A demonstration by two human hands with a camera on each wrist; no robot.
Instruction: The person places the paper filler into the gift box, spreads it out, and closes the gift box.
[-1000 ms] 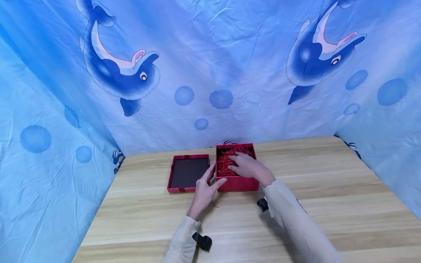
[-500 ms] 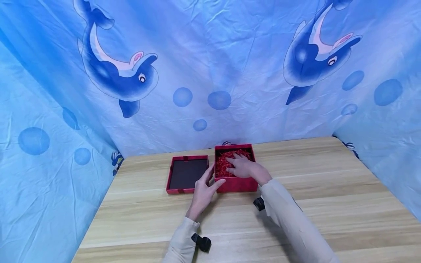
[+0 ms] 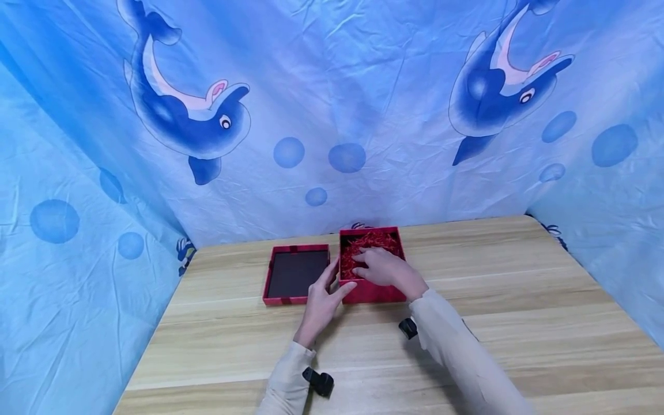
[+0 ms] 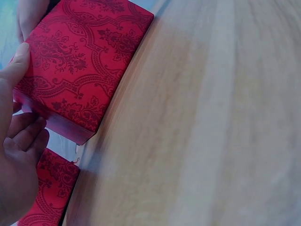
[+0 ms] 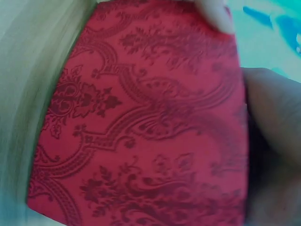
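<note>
A red patterned gift box [image 3: 370,292] stands uncovered at the back middle of the table, filled with red shredded paper [image 3: 378,237]. My left hand [image 3: 320,302] holds its front left corner, thumb on the front face and fingers along the left side. In the left wrist view, the thumb [image 4: 19,61] lies at the top edge of the brocade-like front. My right hand [image 3: 383,267] reaches over the front rim, its fingers spread on the paper shreds; their tips are partly hidden. The right wrist view is mostly the box's front [image 5: 150,117], with the right hand at its upper edge.
The box's lid [image 3: 297,300] lies upturned to the left, its dark inside [image 3: 298,272] showing. A thin red shred [image 3: 340,324] lies on the wooden table [image 3: 233,357] in front. Behind hangs a blue dolphin-print curtain [image 3: 394,190].
My right hand has shifted slightly toward the front of the box, and its fingers reach less far over the shredded paper. The left hand stays at the corner.
</note>
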